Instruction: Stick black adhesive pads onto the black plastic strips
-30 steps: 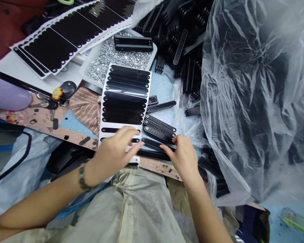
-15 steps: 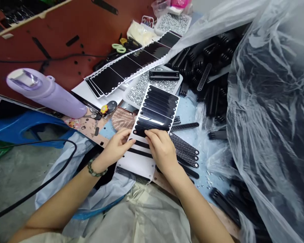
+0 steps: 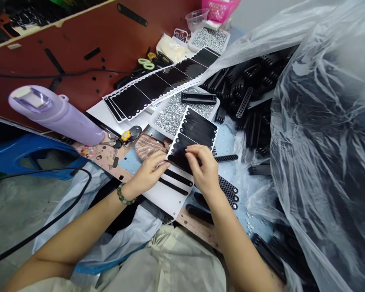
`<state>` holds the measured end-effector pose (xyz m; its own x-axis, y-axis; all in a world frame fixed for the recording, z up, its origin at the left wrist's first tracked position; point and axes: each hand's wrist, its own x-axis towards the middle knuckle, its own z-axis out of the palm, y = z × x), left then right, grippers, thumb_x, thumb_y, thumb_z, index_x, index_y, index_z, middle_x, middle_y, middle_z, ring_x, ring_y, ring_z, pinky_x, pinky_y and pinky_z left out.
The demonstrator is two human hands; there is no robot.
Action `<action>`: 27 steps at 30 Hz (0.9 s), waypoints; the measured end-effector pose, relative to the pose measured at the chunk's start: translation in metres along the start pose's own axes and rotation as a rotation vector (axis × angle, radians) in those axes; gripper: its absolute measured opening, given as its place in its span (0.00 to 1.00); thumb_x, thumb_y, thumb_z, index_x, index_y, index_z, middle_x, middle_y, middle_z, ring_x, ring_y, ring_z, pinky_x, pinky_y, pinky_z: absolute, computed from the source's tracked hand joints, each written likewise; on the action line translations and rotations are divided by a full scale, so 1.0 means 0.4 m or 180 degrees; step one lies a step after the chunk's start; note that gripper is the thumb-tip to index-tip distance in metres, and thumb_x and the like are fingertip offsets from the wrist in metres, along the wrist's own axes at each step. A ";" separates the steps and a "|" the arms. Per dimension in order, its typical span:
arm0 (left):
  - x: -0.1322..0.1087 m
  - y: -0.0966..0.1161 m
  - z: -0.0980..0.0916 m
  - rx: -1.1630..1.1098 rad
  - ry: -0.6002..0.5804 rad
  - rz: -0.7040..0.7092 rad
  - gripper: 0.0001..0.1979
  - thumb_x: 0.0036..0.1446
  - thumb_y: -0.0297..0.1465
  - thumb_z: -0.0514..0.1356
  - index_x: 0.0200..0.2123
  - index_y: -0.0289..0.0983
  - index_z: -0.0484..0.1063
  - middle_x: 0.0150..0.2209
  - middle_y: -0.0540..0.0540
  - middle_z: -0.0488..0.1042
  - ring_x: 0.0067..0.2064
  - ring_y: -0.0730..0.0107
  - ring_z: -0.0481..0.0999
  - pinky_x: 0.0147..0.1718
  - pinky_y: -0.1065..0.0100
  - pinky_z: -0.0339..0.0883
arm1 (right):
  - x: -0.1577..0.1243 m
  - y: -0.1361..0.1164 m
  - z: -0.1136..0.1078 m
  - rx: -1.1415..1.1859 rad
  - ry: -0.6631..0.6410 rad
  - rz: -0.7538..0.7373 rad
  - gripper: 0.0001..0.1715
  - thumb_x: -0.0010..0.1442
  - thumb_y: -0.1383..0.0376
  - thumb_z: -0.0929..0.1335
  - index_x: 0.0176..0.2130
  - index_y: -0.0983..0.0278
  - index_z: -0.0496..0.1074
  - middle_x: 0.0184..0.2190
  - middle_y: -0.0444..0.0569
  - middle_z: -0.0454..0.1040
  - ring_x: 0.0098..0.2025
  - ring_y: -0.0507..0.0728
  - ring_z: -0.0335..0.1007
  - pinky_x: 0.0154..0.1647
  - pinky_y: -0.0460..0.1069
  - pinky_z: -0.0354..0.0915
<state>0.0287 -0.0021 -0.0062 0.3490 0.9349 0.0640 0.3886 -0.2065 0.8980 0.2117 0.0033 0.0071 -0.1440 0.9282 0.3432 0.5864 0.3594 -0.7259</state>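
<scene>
A white backing sheet [image 3: 158, 194] of black adhesive strips [image 3: 197, 125] with rounded ends and small holes slants up from the table's front edge onto a tray of metal parts. My left hand [image 3: 149, 172] wears a green bead bracelet and pinches the sheet's left edge between thumb and fingers. My right hand [image 3: 204, 166] has its fingertips pinched together at a black strip on the sheet's right half; how much of that strip is lifted is hidden. Below both hands, two separate black strips [image 3: 176, 177] lie on the white backing.
Patterned black handles [image 3: 228, 188] lie right of the sheet. Behind it are the tray of metal parts [image 3: 167, 117] and more strip sheets [image 3: 158, 85]. A purple bottle [image 3: 57, 115] leans at left. Plastic film [image 3: 316, 121] drapes over black parts at right.
The sheet and both hands have shifted slightly right in view. My right hand has moved up and right along the black strips. The camera view has tilted a little.
</scene>
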 end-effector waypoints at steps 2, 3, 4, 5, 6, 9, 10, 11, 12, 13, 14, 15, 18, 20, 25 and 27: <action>0.001 0.006 0.004 -0.0001 -0.0003 0.0015 0.09 0.63 0.29 0.50 0.37 0.37 0.70 0.35 0.48 0.67 0.40 0.68 0.67 0.41 0.69 0.63 | -0.007 0.000 0.006 -0.0089 -0.0274 -0.0297 0.11 0.63 0.62 0.64 0.44 0.60 0.72 0.44 0.51 0.75 0.49 0.58 0.69 0.51 0.56 0.66; 0.002 0.009 0.006 -0.0002 0.0003 0.0042 0.10 0.63 0.29 0.50 0.38 0.37 0.70 0.36 0.47 0.67 0.41 0.68 0.67 0.41 0.69 0.63 | -0.012 -0.001 0.013 -0.0122 -0.0375 -0.0414 0.11 0.63 0.62 0.64 0.44 0.61 0.72 0.44 0.52 0.75 0.49 0.58 0.69 0.52 0.56 0.65; 0.004 0.011 0.008 0.0001 0.0014 0.0074 0.10 0.64 0.29 0.50 0.39 0.37 0.71 0.37 0.47 0.68 0.41 0.68 0.68 0.42 0.69 0.63 | -0.015 -0.001 0.021 -0.0117 -0.0423 -0.0478 0.11 0.63 0.63 0.63 0.44 0.61 0.72 0.44 0.52 0.76 0.49 0.57 0.69 0.52 0.56 0.66; 0.006 0.011 0.010 0.0013 0.0035 0.0114 0.10 0.64 0.29 0.50 0.39 0.38 0.71 0.37 0.47 0.68 0.42 0.68 0.68 0.43 0.68 0.63 | -0.015 0.000 0.029 -0.0060 -0.0409 -0.0477 0.11 0.64 0.64 0.62 0.43 0.61 0.72 0.43 0.51 0.76 0.48 0.57 0.70 0.51 0.55 0.66; 0.008 0.008 0.010 0.0034 0.0067 0.0144 0.10 0.64 0.30 0.50 0.40 0.38 0.71 0.38 0.47 0.68 0.42 0.68 0.68 0.44 0.68 0.63 | -0.013 0.002 0.033 0.0053 -0.0329 -0.0390 0.11 0.64 0.64 0.62 0.42 0.61 0.72 0.42 0.51 0.77 0.47 0.56 0.71 0.51 0.55 0.67; 0.020 -0.021 0.001 0.0191 0.0315 0.0033 0.10 0.63 0.32 0.51 0.42 0.37 0.71 0.39 0.46 0.70 0.45 0.65 0.69 0.47 0.65 0.63 | 0.007 0.014 0.012 0.0702 0.0276 0.0340 0.11 0.66 0.61 0.60 0.39 0.61 0.69 0.39 0.50 0.77 0.43 0.55 0.74 0.46 0.54 0.69; 0.025 -0.035 -0.005 0.0259 0.0459 -0.0091 0.10 0.62 0.32 0.52 0.42 0.36 0.71 0.39 0.46 0.70 0.46 0.64 0.70 0.48 0.64 0.63 | 0.012 0.019 -0.009 0.0962 0.0592 0.0663 0.11 0.66 0.60 0.58 0.39 0.61 0.67 0.38 0.50 0.76 0.40 0.55 0.74 0.45 0.54 0.70; 0.029 -0.047 -0.011 0.0333 0.0602 -0.0239 0.11 0.62 0.32 0.52 0.43 0.36 0.70 0.39 0.46 0.71 0.46 0.64 0.71 0.48 0.63 0.64 | 0.013 0.024 -0.036 0.1210 0.0947 0.0930 0.11 0.66 0.59 0.57 0.40 0.60 0.64 0.37 0.49 0.76 0.38 0.54 0.74 0.43 0.54 0.71; 0.031 -0.056 -0.017 0.0424 0.0718 -0.0374 0.12 0.62 0.33 0.52 0.45 0.36 0.69 0.40 0.46 0.71 0.45 0.63 0.71 0.47 0.63 0.65 | 0.007 0.029 -0.067 0.1411 0.1278 0.1100 0.09 0.66 0.59 0.57 0.41 0.60 0.62 0.35 0.48 0.74 0.36 0.54 0.74 0.43 0.55 0.71; 0.030 -0.061 -0.021 0.0559 0.0835 -0.0451 0.13 0.61 0.33 0.54 0.48 0.36 0.67 0.41 0.45 0.72 0.46 0.62 0.71 0.47 0.61 0.65 | -0.006 0.032 -0.100 0.1511 0.1540 0.1167 0.08 0.66 0.59 0.58 0.42 0.59 0.60 0.34 0.47 0.73 0.36 0.53 0.73 0.44 0.55 0.71; 0.027 -0.058 -0.021 0.0742 0.0981 -0.0453 0.17 0.59 0.33 0.55 0.51 0.35 0.64 0.44 0.43 0.71 0.48 0.60 0.71 0.48 0.60 0.65 | -0.027 0.035 -0.131 0.1473 0.1724 0.1149 0.07 0.65 0.60 0.59 0.42 0.59 0.60 0.34 0.46 0.71 0.36 0.53 0.73 0.45 0.55 0.70; 0.021 -0.048 -0.018 0.0957 0.1151 -0.0383 0.22 0.57 0.33 0.58 0.54 0.35 0.62 0.48 0.41 0.69 0.51 0.58 0.69 0.49 0.58 0.65 | -0.054 0.036 -0.157 0.1298 0.1709 0.1091 0.07 0.63 0.60 0.62 0.42 0.59 0.61 0.34 0.46 0.70 0.37 0.54 0.72 0.45 0.55 0.70; -0.006 0.017 0.018 0.1296 0.1360 0.0083 0.27 0.54 0.30 0.61 0.57 0.36 0.60 0.55 0.36 0.62 0.59 0.52 0.61 0.52 0.55 0.64 | -0.152 0.041 -0.190 0.0265 0.0913 0.0935 0.08 0.59 0.63 0.67 0.41 0.60 0.68 0.37 0.49 0.71 0.41 0.57 0.70 0.45 0.55 0.68; -0.016 0.062 0.063 0.0862 0.0502 0.0206 0.19 0.57 0.27 0.57 0.53 0.39 0.65 0.52 0.39 0.66 0.53 0.57 0.68 0.45 0.60 0.69 | -0.204 0.047 -0.178 -0.0293 0.0325 0.0819 0.07 0.59 0.64 0.67 0.40 0.60 0.70 0.38 0.50 0.71 0.43 0.58 0.70 0.46 0.56 0.67; 0.012 0.071 0.175 -0.0676 -0.1030 -0.0652 0.13 0.59 0.26 0.52 0.47 0.38 0.68 0.40 0.44 0.74 0.38 0.69 0.77 0.37 0.68 0.73 | -0.236 0.065 -0.124 -0.0805 -0.0395 0.0652 0.08 0.63 0.66 0.64 0.41 0.60 0.71 0.37 0.50 0.73 0.42 0.57 0.69 0.45 0.54 0.67; 0.026 0.048 0.195 -0.1088 -0.1075 -0.0935 0.12 0.59 0.26 0.52 0.46 0.37 0.68 0.41 0.44 0.74 0.40 0.68 0.78 0.40 0.66 0.74 | -0.229 0.067 -0.117 -0.0928 -0.0460 0.0610 0.08 0.63 0.66 0.63 0.40 0.61 0.71 0.37 0.50 0.74 0.41 0.57 0.68 0.44 0.54 0.67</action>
<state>0.1063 -0.0187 -0.0224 0.5434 0.7831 -0.3025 0.2319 0.2063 0.9506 0.2781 -0.0766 -0.0159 -0.1085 0.9874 0.1149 0.8130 0.1546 -0.5614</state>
